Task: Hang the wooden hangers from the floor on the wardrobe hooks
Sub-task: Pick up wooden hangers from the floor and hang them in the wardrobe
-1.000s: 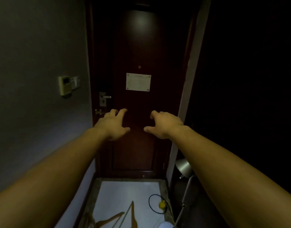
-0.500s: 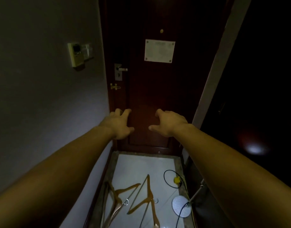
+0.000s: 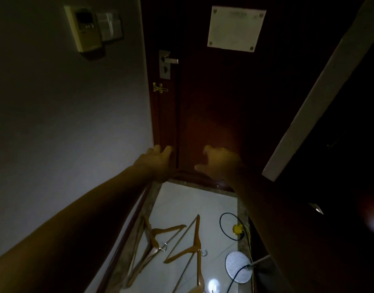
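Several wooden hangers with metal hooks lie on the pale floor tiles near the bottom of the view: one point(image 3: 165, 232) on the left, crossing another beneath it, and one point(image 3: 194, 246) further right. My left hand point(image 3: 157, 160) and my right hand point(image 3: 221, 161) are stretched out in front of me, well above the hangers, fingers spread and curled, holding nothing. Both hands hover in front of the lower part of a dark wooden door point(image 3: 234, 115). The dark space on the right shows no hooks.
The door has a metal handle point(image 3: 167, 61), a brass latch point(image 3: 158, 88) and a white notice point(image 3: 235, 28). A wall panel point(image 3: 86, 26) hangs on the left wall. A black cable loop point(image 3: 224, 225), a yellow plug point(image 3: 237, 229) and a round lamp base point(image 3: 238, 266) sit at the floor's right edge.
The view has tilted downward: the door and notice slid up in frame, and more floor with the hangers came into sight. Both hands stay outstretched and empty.
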Motion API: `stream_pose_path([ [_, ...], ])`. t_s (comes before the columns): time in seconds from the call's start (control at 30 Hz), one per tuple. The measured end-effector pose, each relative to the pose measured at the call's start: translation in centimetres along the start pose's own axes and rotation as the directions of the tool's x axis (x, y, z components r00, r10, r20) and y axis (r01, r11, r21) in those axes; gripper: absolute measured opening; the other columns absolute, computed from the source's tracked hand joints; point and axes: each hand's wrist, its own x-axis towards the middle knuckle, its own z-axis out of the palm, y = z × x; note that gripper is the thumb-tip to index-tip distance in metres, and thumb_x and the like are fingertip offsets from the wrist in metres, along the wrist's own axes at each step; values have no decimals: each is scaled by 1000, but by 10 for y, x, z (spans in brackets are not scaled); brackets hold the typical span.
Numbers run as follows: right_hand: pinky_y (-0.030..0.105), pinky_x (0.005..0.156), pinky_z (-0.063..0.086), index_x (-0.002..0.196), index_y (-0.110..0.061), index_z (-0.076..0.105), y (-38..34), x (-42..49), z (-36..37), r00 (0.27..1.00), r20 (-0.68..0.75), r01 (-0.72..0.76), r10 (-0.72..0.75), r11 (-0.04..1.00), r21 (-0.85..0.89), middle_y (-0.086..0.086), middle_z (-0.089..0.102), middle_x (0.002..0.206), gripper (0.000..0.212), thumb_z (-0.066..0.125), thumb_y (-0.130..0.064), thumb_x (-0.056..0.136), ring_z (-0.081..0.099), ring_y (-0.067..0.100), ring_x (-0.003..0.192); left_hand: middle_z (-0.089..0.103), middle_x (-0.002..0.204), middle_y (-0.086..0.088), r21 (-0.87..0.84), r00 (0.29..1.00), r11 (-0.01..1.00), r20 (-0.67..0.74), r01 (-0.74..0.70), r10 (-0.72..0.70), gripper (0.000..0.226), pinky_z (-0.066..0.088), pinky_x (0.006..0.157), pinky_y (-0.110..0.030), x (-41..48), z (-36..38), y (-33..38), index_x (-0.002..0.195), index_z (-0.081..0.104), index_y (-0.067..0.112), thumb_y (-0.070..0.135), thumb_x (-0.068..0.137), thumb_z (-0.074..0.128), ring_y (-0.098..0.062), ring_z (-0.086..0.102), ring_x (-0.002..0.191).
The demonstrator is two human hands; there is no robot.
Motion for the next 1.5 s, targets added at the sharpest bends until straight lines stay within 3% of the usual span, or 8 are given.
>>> stream_pose_path([
  [0.13,45,100,50,141,-17,47,14,36,38,998,27,51,-52,998,33,8,59,133,68,62,-59,90,58,29,122,34,149,-15,-28,998,999,54,17,-15,77,44,105,-49,28,32,4,153,18,28,50,91,59,-35,40,132],
  [0.3,45,93,54,139,-16,47,20,72,72,993,105,51,-55,998,45,6,62,122,65,60,-58,92,63,28,111,14,161,-12,-13,989,999,143,37,-34,83,34,113,-54,69,67,-11,155,8,33,55,91,55,-37,24,144],
  [0.5,48,107,44,149,-18,39,33,89,128,987,157,-50,44,998,32,9,49,149,72,56,-61,93,48,32,135,10,162,-14,-9,971,1000,239,-2,4,80,27,116,-55,105,113,-33,155,12,28,55,92,53,-38,12,148],
  [0.77,45,92,53,140,-17,43,45,102,211,927,353,-135,126,991,0,10,60,126,62,51,-60,96,60,29,114,26,156,-16,-73,919,997,393,26,5,79,41,108,-50,128,202,-52,153,19,28,49,90,61,-38,39,137],
  [0.93,39,82,54,140,-20,45,55,110,273,896,426,-157,126,987,38,7,63,117,59,53,-58,96,64,27,104,34,149,-16,-51,881,998,474,20,7,75,41,105,-48,140,268,-53,151,23,25,45,90,62,-37,38,136],
  [1.13,45,85,56,130,-20,50,81,120,374,825,535,-277,181,955,105,7,64,114,52,55,-57,94,64,28,99,38,147,-15,-121,835,988,550,100,-17,68,46,100,-53,157,366,-68,150,25,27,45,92,57,-36,46,129],
  [1.33,36,73,46,137,-16,47,115,113,503,735,642,-344,218,936,77,10,62,120,54,52,-53,98,60,26,101,34,153,-10,-71,740,974,662,215,-115,68,40,106,-51,142,497,-107,147,29,30,48,87,57,-36,38,136],
  [1.5,43,87,57,139,-17,45,134,106,632,655,717,-398,238,915,60,10,63,126,57,53,-54,97,64,29,105,29,156,-8,-32,672,970,726,240,-142,67,38,110,-51,158,609,-131,149,28,30,46,91,57,-33,34,140],
])
